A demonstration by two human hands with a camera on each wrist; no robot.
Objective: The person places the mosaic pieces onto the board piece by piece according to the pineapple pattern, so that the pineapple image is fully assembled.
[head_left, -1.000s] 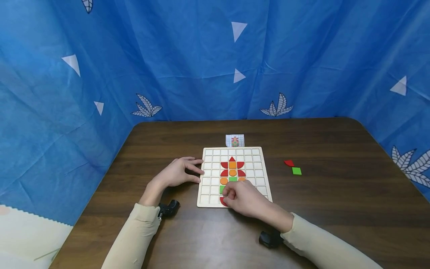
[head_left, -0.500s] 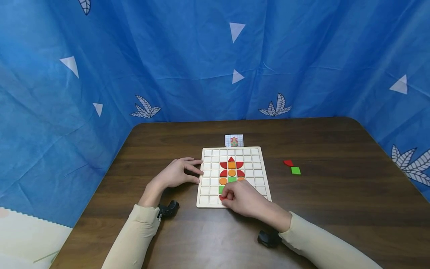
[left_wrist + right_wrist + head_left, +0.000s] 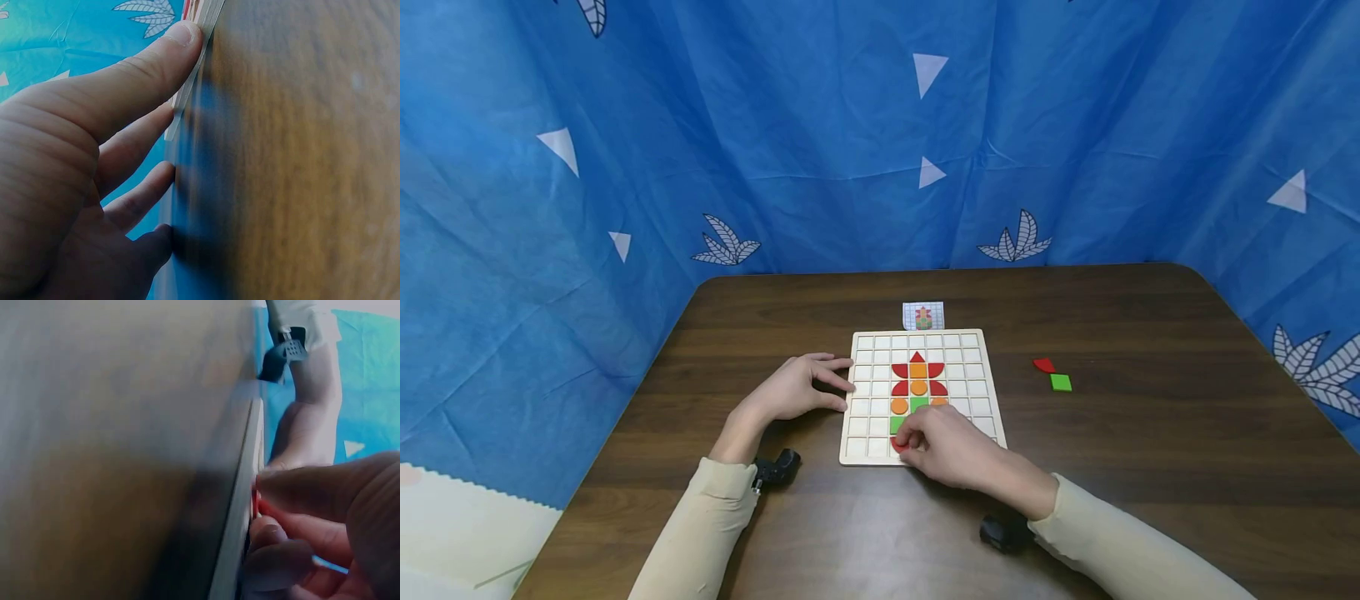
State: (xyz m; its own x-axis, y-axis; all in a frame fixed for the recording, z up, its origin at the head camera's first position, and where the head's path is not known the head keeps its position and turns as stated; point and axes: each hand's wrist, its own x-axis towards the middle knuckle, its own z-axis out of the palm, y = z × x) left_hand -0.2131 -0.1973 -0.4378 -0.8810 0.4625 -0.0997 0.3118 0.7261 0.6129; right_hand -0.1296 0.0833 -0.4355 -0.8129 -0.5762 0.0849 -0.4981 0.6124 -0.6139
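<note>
A pale gridded board (image 3: 973, 371) lies on the table, with red, orange and green pieces set in its middle columns. My right hand (image 3: 951, 446) reaches over the board's near edge. Its thumb and fingers pinch a red piece (image 3: 897, 447) at the bottom row, partly hidden by the fingertips; the right wrist view shows this red piece (image 3: 255, 503) edge-on. Along the board's left side, my left hand (image 3: 793, 387) touches the rim with spread fingers. In the left wrist view, the thumb (image 3: 181, 44) lies against the board's edge.
Right of the board lie a loose red quarter-circle piece (image 3: 1043, 365) and a green square (image 3: 1061, 382). A small printed pattern card (image 3: 922, 316) sits just beyond the board's far edge. Blue patterned cloth (image 3: 820, 150) hangs behind the brown table (image 3: 1150, 417).
The right fingertips cover slightly more of the red piece than a second ago. Both hands otherwise keep their places; the head view has shifted a little.
</note>
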